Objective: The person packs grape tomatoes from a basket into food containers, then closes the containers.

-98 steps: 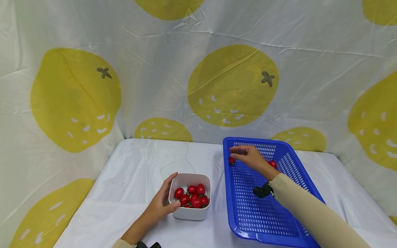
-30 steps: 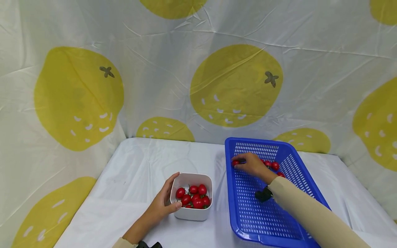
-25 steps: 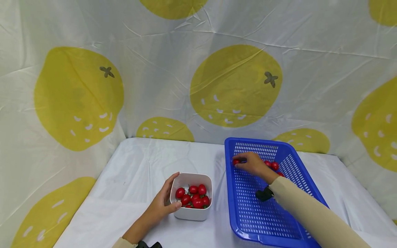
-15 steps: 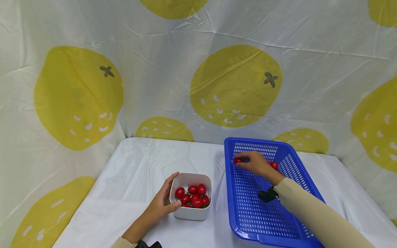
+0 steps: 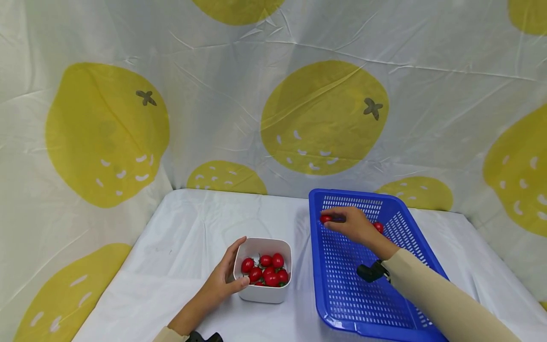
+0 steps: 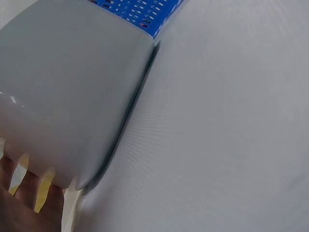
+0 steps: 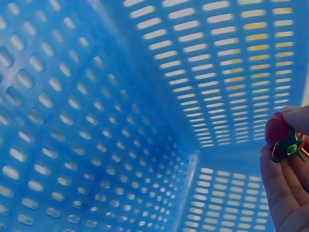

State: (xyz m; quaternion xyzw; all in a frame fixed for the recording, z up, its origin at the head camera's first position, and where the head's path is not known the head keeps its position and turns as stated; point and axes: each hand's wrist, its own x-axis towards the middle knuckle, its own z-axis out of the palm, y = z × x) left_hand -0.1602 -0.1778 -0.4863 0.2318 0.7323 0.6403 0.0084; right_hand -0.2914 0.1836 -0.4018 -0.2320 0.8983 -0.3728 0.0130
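Note:
My right hand [image 5: 352, 224] pinches a red cherry tomato [image 5: 325, 219] between thumb and fingers, inside the blue basket [image 5: 318, 294] near its far left corner. The tomato's green calyx [image 7: 288, 146] shows in the right wrist view, where the basket floor is out of touch with it. With thumb at the near rim and fingers along the left side, my left hand [image 5: 220, 280] holds a white square container [image 5: 261, 295]. Several cherry tomatoes [image 5: 271, 279] lie in it. In the left wrist view the fingers [image 6: 25, 193] rest spread against the container's wall.
More cherry tomatoes [image 5: 378, 227] lie in the basket behind my right hand, partly hidden by it. A white cloth [image 5: 192, 223] covers the table. Behind it hangs a white curtain [image 5: 213, 118] with yellow lemon prints.
My right hand has lowered to the tomato at the basket's left side, taken hold of it and raised it slightly. The left hand and the container have stayed in place.

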